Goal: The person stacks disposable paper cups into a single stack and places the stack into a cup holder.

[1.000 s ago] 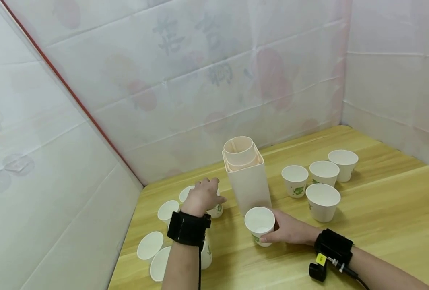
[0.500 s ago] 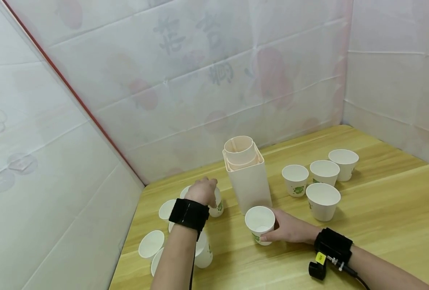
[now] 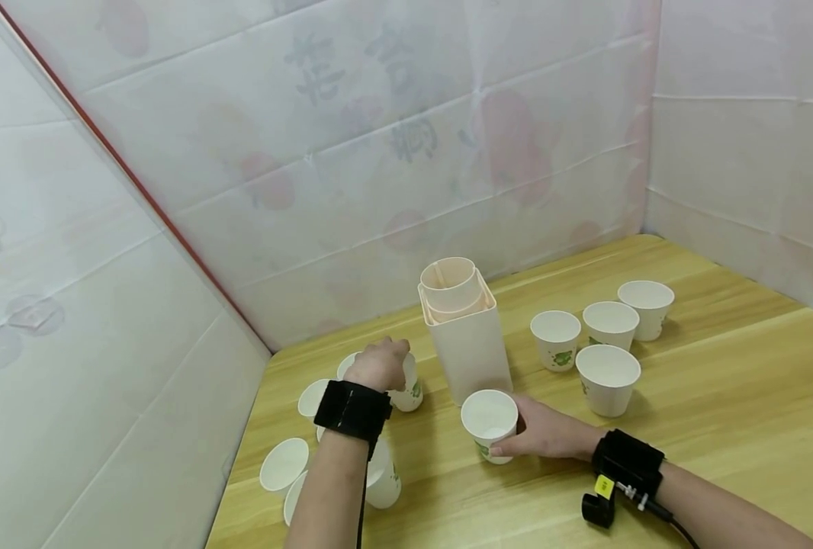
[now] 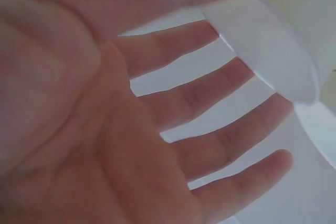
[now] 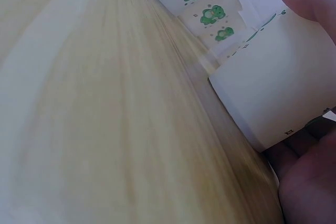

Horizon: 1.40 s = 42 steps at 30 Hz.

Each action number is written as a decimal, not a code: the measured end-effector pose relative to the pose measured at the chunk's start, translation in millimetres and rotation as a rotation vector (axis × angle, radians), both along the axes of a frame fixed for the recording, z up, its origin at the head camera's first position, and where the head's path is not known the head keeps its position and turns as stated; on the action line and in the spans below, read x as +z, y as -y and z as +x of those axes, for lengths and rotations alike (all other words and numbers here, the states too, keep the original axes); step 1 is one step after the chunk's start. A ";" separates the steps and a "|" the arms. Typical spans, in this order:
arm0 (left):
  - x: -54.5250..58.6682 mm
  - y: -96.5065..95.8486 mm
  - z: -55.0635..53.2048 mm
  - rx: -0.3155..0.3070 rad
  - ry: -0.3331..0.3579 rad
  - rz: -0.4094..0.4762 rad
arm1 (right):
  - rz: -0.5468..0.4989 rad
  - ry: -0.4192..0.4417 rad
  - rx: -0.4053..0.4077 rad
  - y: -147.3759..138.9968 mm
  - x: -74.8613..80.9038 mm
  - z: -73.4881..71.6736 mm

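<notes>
My right hand [image 3: 551, 427] grips a white paper cup [image 3: 490, 421] with a green print, upright on the table in front of the beige box. In the right wrist view, my thumb and fingers lie on opposite sides of this paper cup [image 5: 278, 77]. At the left, my left hand [image 3: 379, 366] reaches over another white paper cup [image 3: 409, 389] and partly hides it. The left wrist view shows my left fingers [image 4: 210, 90] with their tips going behind the rim of a paper cup [image 4: 273, 51], the thumb on the near side.
A beige square box [image 3: 471, 347] with a round tube [image 3: 450, 286] in its top stands behind the right hand's cup. Several paper cups [image 3: 608, 374] stand at the right. More cups [image 3: 284, 463] stand around the left forearm. White cloth walls [image 3: 351, 191] bound the wooden table [image 3: 736, 366].
My left hand has closed in on the cup at the left, its thumb drawn inward, and the forearm has shifted slightly left. The right hand and its cup have stayed in place.
</notes>
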<state>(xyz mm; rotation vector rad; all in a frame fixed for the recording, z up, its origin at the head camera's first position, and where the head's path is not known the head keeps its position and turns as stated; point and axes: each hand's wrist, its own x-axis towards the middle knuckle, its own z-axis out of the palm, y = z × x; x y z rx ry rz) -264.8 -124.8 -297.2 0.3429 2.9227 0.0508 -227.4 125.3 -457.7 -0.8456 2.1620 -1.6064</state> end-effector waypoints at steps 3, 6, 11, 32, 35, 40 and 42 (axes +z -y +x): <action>8.9 1.6 2.6 -0.003 0.046 0.083 | 0.001 0.008 -0.001 0.1 -0.4 -0.5; 19.6 4.9 6.8 -0.008 0.064 0.154 | 0.003 0.020 -0.005 0.5 -0.9 -1.2; 40.1 12.5 19.2 -0.031 0.045 0.181 | 0.008 0.023 -0.011 0.4 -0.4 -1.2; 75.0 -16.2 69.5 -0.415 0.057 0.264 | -0.038 0.040 0.045 1.4 1.8 -1.6; 71.3 -24.0 70.1 -0.456 0.053 0.261 | -0.034 0.024 0.054 2.3 1.4 -2.1; 64.1 -30.7 69.4 -0.428 0.082 0.275 | -0.024 0.005 0.060 4.2 2.1 -2.1; 60.4 -31.7 69.1 -0.402 0.084 0.282 | -0.022 0.004 0.063 5.1 2.4 -2.1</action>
